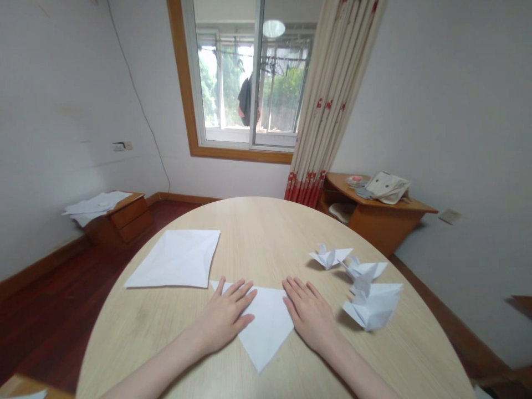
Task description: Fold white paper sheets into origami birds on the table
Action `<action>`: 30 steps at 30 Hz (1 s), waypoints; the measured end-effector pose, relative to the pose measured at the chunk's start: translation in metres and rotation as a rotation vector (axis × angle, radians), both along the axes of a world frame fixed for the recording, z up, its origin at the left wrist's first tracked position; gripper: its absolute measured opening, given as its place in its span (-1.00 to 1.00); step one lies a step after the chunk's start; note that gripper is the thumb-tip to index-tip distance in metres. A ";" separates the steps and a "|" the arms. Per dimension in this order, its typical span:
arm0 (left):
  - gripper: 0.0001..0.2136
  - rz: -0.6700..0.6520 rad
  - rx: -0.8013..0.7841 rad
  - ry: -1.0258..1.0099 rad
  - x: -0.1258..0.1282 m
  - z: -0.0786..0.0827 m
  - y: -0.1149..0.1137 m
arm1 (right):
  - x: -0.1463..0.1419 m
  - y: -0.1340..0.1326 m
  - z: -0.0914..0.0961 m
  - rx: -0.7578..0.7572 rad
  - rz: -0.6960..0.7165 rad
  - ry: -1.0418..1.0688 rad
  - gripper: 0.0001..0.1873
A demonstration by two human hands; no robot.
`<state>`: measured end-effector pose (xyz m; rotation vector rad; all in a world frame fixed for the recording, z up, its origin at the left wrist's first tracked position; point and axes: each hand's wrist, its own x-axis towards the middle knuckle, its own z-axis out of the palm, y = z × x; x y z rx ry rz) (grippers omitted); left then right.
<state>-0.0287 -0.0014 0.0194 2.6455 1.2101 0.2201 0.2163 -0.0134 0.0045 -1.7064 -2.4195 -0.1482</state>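
Observation:
A sheet of white paper folded into a triangle (266,324) lies on the round wooden table (266,221), its point towards me and its long edge away. My left hand (228,316) rests flat over the triangle's left part, fingers spread, with a small corner of paper showing past the fingers. On the right side, my right hand (310,313) lies with fingers stretched along the paper's right corner, which it hides. Neither hand grasps anything. To the right of my right hand stand several folded paper cranes (374,305).
A stack of square white paper (174,259) sits at the table's left. Beyond the table are a small drawer cabinet (128,219) on the left, a wooden desk (382,213) with a cloth bag (388,187) on the right, a curtain (328,100) and a window (249,83).

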 end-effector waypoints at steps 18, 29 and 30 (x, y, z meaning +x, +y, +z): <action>-0.49 0.172 -0.028 -0.117 0.005 0.016 -0.009 | 0.000 -0.003 -0.001 0.127 -0.021 0.195 -0.62; -0.69 0.237 -0.085 -0.104 0.005 0.023 -0.006 | -0.012 -0.015 0.004 0.110 0.195 0.547 -0.51; -0.68 0.237 -0.084 -0.106 0.004 0.023 -0.006 | -0.011 -0.014 0.004 0.116 0.177 0.538 -0.51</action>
